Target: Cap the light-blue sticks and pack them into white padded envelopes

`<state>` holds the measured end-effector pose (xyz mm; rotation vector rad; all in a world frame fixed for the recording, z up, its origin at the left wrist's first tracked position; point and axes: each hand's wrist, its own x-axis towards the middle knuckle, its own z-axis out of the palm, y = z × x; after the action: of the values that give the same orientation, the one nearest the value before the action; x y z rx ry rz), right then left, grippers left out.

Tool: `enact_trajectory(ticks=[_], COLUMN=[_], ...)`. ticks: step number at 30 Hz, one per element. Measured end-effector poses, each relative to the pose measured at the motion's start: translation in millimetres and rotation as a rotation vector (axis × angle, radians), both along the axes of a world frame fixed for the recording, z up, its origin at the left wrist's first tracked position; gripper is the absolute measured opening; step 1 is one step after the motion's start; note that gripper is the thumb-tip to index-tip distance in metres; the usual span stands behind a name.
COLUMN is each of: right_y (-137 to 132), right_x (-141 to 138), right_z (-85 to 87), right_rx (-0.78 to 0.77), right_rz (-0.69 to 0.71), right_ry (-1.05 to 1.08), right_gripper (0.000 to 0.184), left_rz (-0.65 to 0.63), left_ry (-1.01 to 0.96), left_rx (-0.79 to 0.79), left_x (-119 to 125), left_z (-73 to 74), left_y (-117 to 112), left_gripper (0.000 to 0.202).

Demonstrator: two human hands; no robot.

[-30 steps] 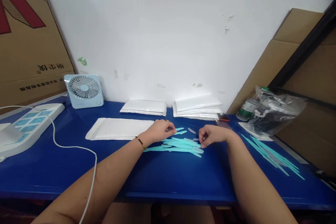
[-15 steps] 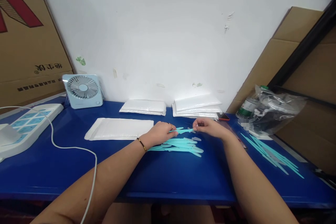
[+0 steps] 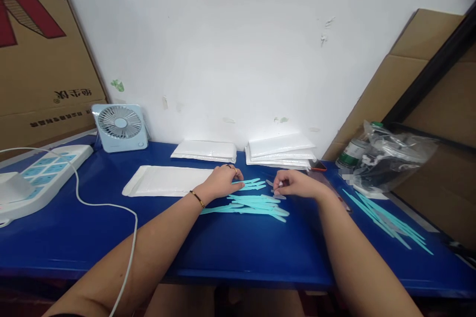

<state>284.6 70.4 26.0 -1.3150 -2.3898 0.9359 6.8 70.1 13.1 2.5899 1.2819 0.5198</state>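
My left hand [image 3: 225, 181] is closed over the handle ends of a few turquoise eyebrow razors [image 3: 254, 184], whose tips fan out to the right on the blue table. Its fingertips partly hide the handles. My right hand [image 3: 293, 184] is pinched just right of those tips, low over the table, at a small clear blade cap [image 3: 279, 196]. A second clear piece lies beside its fingers. Nearer to me, below both hands, several more turquoise razors [image 3: 256, 205] lie in a loose pile, pointing right.
A white padded mailer [image 3: 159, 181] lies left of my left hand. Two mailer stacks [image 3: 204, 150] [image 3: 278, 148] are against the wall. More razors [image 3: 388, 220], a bottle [image 3: 350, 152] and a plastic bag [image 3: 401, 158] are right; a fan [image 3: 121, 128], power strip [image 3: 55, 173] and white cable [image 3: 107, 205] left.
My hands have moved apart: the left went slightly left and down with a razor, now beside others on the table. My right hand has come off the razor's tip and lowered to the clear caps.
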Motion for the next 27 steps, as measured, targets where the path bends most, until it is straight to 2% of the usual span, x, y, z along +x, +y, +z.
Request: enact_trajectory(ticks=[5,9,13,20,25,27], right_y=[-7,-7,-8,-3,0,-2], right_x=[-17,-16,-13,-6,2,-2], right_z=[1.0,0.7,4.0,3.4,3.0,2.2], right_rx=[0.034,0.045,0.109,0.130,0.187,0.209], right_rz=[0.089,0.067,0.028,-0.035,-0.139,-0.119], right_ry=[-0.165,-0.086,-0.012,-0.010,-0.062,-0.066], right_gripper=[0.021,0.016,0.016,0.020,0.023,0.023], left_rz=[-0.113,-0.170,-0.104,-0.010,0.050,0.028], left_ry=[0.022,0.055,0.089,0.126,0.118,0.075], left_rx=[-0.052,-0.071,-0.022,0.176,0.146,0.114], left_x=[8,13,16,17,6,4], left_z=[3.5,3.5,2.8,0.6,-0.9,-0.5], left_y=[-10,-14,-13,-6,2,1], left_gripper=[0.031,0.026,0.024,0.025,0.019,0.017])
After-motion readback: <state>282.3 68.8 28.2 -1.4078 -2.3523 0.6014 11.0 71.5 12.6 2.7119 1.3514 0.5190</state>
